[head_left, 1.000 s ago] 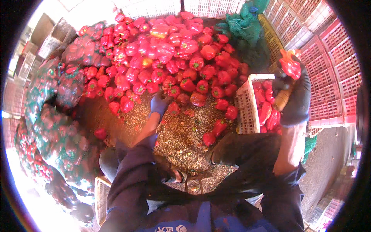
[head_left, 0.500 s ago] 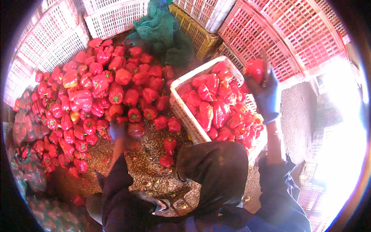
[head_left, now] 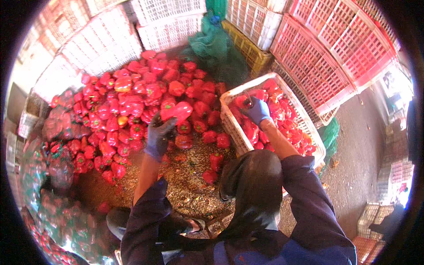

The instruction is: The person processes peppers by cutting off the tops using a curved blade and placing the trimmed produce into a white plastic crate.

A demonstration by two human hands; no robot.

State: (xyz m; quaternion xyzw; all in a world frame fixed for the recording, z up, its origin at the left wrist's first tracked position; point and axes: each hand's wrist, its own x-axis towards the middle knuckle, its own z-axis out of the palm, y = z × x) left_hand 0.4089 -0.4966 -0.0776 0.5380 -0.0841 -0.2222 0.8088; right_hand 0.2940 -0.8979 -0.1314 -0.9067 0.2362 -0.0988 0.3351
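Note:
My left hand (head_left: 160,136), in a blue and dark glove, is closed around the lower end of a red bell pepper (head_left: 177,111), raised at the near side of a large heap of red bell peppers (head_left: 132,104). Over the far left part of a white plastic crate (head_left: 238,138) is my right hand (head_left: 257,110), gloved the same way. Its fingers are curled round a thin blade-like tool, seemingly a knife (head_left: 249,98), mostly hidden by the glove. Under and beside that hand lie red peppers (head_left: 282,119) filling the crate.
White and pinkish crates (head_left: 318,62) are stacked behind, with a yellow crate (head_left: 247,46) and green netting (head_left: 214,44) between. Full net sacks (head_left: 66,216) line the left. A few loose peppers (head_left: 215,162) lie on the littered floor near my knee. Concrete floor (head_left: 349,141) runs along the right.
My left hand has lifted from the heap's near edge with a pepper. My right hand has moved left from beyond the crate's right rim to over the crate; the pepper near it is gone from there.

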